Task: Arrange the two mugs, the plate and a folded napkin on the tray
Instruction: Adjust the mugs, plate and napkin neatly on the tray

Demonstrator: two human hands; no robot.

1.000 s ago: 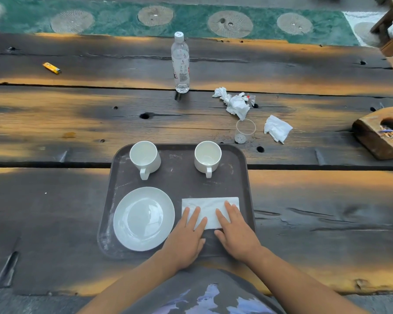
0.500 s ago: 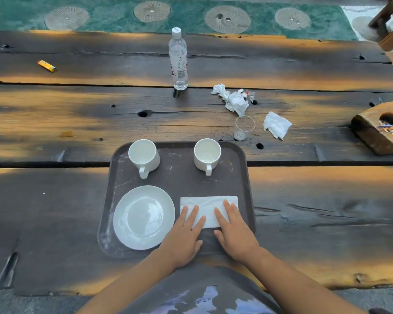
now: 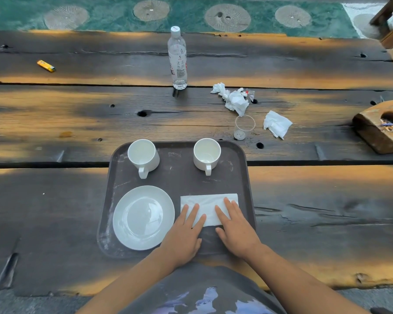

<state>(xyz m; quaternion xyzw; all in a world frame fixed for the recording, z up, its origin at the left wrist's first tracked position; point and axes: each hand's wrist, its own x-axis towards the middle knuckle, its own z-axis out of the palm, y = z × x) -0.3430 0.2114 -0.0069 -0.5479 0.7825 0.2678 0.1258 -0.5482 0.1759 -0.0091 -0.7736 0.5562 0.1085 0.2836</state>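
A dark brown tray (image 3: pixel 179 184) lies on the wooden table in front of me. Two white mugs stand at its far side, one on the left (image 3: pixel 143 156) and one on the right (image 3: pixel 206 154), both handles pointing toward me. A white plate (image 3: pixel 143 217) sits at the tray's near left. A folded white napkin (image 3: pixel 208 206) lies flat at the near right. My left hand (image 3: pixel 184 234) and my right hand (image 3: pixel 236 227) rest palm-down with fingers spread on the napkin's near edge, gripping nothing.
Beyond the tray stand a clear plastic cup (image 3: pixel 243 128) and a water bottle (image 3: pixel 178 58). Crumpled tissues (image 3: pixel 234 99) and another tissue (image 3: pixel 277 124) lie at the right. A wooden ashtray (image 3: pixel 381 125) sits far right, a yellow lighter (image 3: pixel 45 65) far left.
Both hands stay flat on the napkin in nearly the same place; only the camera view shifts slightly.
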